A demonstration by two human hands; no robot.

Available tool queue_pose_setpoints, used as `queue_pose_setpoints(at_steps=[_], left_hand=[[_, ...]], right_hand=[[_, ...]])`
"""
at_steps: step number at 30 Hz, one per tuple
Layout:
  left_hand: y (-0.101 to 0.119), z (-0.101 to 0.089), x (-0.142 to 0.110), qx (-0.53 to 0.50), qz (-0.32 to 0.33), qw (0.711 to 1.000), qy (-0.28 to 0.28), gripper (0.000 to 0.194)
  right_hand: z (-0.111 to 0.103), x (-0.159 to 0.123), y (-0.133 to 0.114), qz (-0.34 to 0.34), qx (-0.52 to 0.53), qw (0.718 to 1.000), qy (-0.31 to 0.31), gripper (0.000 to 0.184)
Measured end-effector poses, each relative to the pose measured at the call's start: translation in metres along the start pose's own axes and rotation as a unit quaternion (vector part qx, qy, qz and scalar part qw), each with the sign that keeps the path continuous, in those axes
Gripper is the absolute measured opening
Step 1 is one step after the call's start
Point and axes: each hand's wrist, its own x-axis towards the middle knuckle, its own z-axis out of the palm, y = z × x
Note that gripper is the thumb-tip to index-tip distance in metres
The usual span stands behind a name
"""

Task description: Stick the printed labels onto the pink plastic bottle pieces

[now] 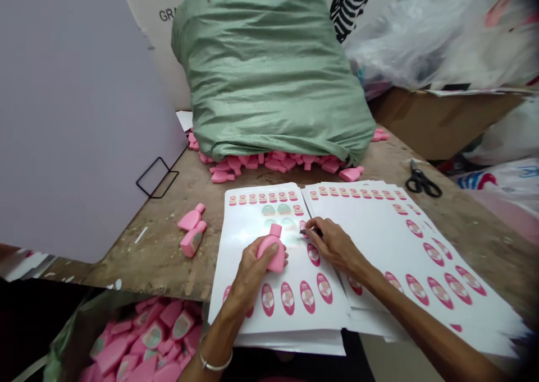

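Observation:
My left hand [251,267] holds a small pink plastic bottle [275,255], neck pointing away from me, above a white sticker sheet [240,242]. Pinched in my right hand [337,246] is a small dark tool [316,231]; its tip meets the sheet near the pink oval stickers, and its exact kind is unclear. Pink ovals, small labels and round greenish stickers remain on this sheet, with bare patches between. Beside it, under my right forearm, lies a second stack of sticker sheets [357,225]. Two pink bottles [192,238] lie to the left, one with a label showing.
A large green sack [278,79] stands at the back over many pink bottles [286,162]. Black scissors [421,183] lie at the right. Labelled bottles [147,343] fill an open sack below the table's front edge. A black wire frame [157,178] stands by the left panel [76,113].

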Motion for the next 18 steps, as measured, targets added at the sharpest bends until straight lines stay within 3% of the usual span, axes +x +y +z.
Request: queue_pose_setpoints(at_steps=[6, 14, 18], left_hand=[[-0.01, 0.013, 0.014, 0.046, 0.013, 0.999, 0.015, 0.046], [-0.011, 0.012, 0.018, 0.069, 0.008, 0.998, 0.007, 0.046], [-0.01, 0.013, 0.018, 0.073, -0.003, 0.997, 0.011, 0.045]], right_hand=[[0.018, -0.006, -0.006, -0.082, -0.132, 0.985, 0.069, 0.016], [0.017, -0.003, 0.002, -0.076, -0.076, 0.993, 0.051, 0.013], [0.016, -0.004, 0.002, -0.093, -0.116, 0.986, 0.077, 0.014]])
